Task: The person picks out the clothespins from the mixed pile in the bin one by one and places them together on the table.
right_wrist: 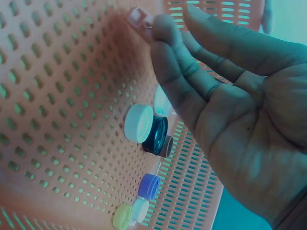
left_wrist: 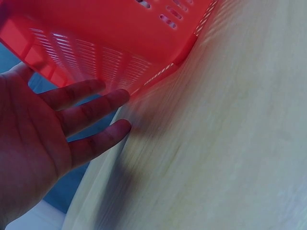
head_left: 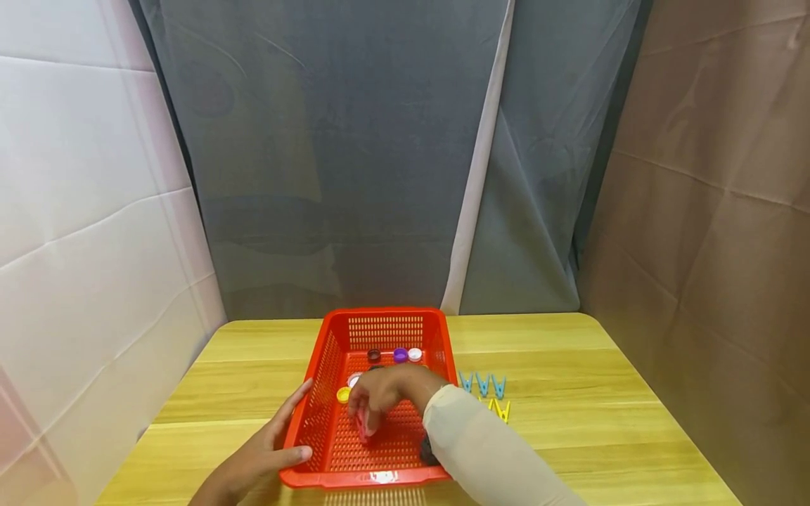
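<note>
A red plastic basket (head_left: 389, 478) with slotted walls stands on the table. My right hand (head_left: 382, 392) reaches down inside it and pinches a red clothespin (right_wrist: 140, 21) between thumb and fingers, close over the basket floor. My left hand (head_left: 259, 450) rests at the basket's left side, its thumb at the rim and its straight fingers along the outer wall. Bottle caps lie on the basket floor: a yellow cap (head_left: 344, 395), a purple cap (head_left: 401, 355), a white cap (head_left: 414, 354) and a brown cap (head_left: 374, 355). Beside a large white cap (right_wrist: 139, 123) sits a dark cap (right_wrist: 156, 136).
To the right of the basket, blue clothespins (head_left: 483, 384) lie in a row on the wooden table (head_left: 588, 422). Yellow clothespins (head_left: 502, 410) lie just nearer, partly hidden by the right sleeve. A black object (head_left: 427, 451) shows at the basket's front right, partly behind the forearm.
</note>
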